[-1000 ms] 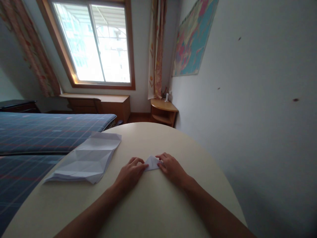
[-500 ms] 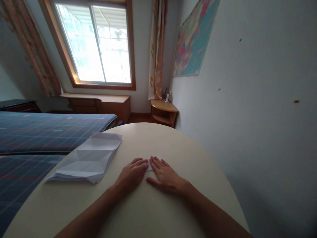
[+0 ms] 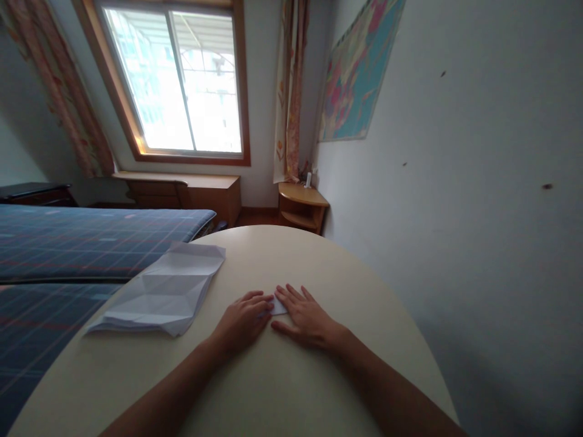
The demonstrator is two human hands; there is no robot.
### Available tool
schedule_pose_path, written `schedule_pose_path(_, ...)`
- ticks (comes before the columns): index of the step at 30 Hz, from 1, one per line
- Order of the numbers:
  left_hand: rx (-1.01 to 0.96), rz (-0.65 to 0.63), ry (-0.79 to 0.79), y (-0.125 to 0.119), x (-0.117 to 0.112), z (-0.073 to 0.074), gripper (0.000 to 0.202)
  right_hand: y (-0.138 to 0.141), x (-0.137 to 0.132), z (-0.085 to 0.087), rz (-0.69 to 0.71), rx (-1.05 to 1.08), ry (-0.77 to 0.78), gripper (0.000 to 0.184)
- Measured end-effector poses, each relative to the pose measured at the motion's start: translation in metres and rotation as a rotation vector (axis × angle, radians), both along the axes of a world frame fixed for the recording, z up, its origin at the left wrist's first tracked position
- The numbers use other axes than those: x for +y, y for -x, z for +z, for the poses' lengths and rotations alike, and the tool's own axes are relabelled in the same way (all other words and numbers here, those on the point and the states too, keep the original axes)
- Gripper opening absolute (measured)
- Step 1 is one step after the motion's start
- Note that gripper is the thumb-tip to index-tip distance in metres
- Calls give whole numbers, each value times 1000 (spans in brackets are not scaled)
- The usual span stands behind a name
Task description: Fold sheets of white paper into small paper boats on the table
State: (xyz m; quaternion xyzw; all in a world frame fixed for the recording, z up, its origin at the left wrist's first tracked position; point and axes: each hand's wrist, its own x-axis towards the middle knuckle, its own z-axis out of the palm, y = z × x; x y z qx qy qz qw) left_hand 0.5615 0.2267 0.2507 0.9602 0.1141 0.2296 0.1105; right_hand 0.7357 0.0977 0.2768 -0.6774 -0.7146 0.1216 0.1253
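A small folded piece of white paper (image 3: pixel 279 307) lies flat on the cream round table (image 3: pixel 291 388), mostly hidden beneath my hands. From the left, my left hand (image 3: pixel 246 318) grips its edge, with bent fingers on top and the thumb tucked close by. My right hand (image 3: pixel 306 315) rests flat over the paper's right part, fingers stretched and slightly spread, thumb out towards me. Only a small pale patch of the paper shows between the hands.
Creased, unfolded white sheets (image 3: pixel 164 288) lie in a stack at the table's left edge. Beyond them is a bed with a blue plaid mattress (image 3: pixel 104 237). A corner shelf (image 3: pixel 303 194) and a wooden desk (image 3: pixel 209 182) stand behind; a white wall (image 3: pixel 478 243) rises on the right.
My right hand has shifted slightly to the right and its fingers have spread a little, so more of the folded paper shows. My left hand stays nearly in place.
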Motion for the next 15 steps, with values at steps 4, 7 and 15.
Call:
schedule_pose_path(4,4,12,-9,-1,0,-2,22,-1,2,0,-36,-12,29,71)
schedule_pose_path(7,4,16,-4,-1,0,-3,24,-2,2,1,-25,-18,22,65)
schedule_pose_path(15,38,41,19,0,-3,1,27,-7,-1,-3,47,-91,-106,51)
